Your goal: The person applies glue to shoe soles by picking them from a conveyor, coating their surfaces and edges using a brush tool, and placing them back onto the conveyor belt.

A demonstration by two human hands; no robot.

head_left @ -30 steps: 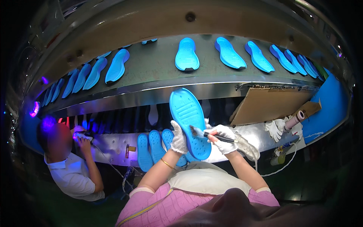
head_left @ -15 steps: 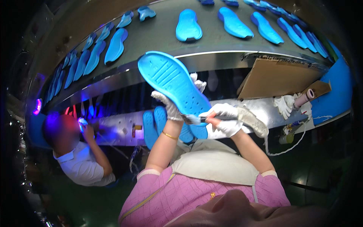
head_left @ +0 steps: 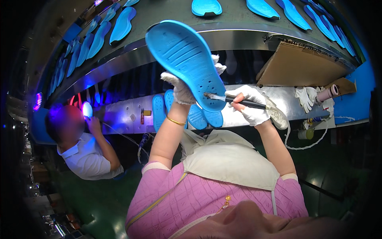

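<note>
A large light-blue shoe sole is held up in front of me, its grooved and dotted face toward me. My left hand, in a white glove, grips it from behind, with fingers showing past both edges. My right hand, its glove leaving the thumb and a fingertip bare, is closed around the black handle of a brush. The brush tip touches the sole's heel end, near the small holes. Below, several blue soles lie on the metal bench, partly hidden by my left arm.
Beyond the bench, a dark conveyor belt carries several blue soles. To the right are a cardboard sheet, white gloves, a pink roll and an off-white object with a cord. A co-worker works at the left.
The brush has moved from the sole's left edge onto the face of its heel end. My right hand has turned, showing more of the handle. The whole view has shifted slightly.
</note>
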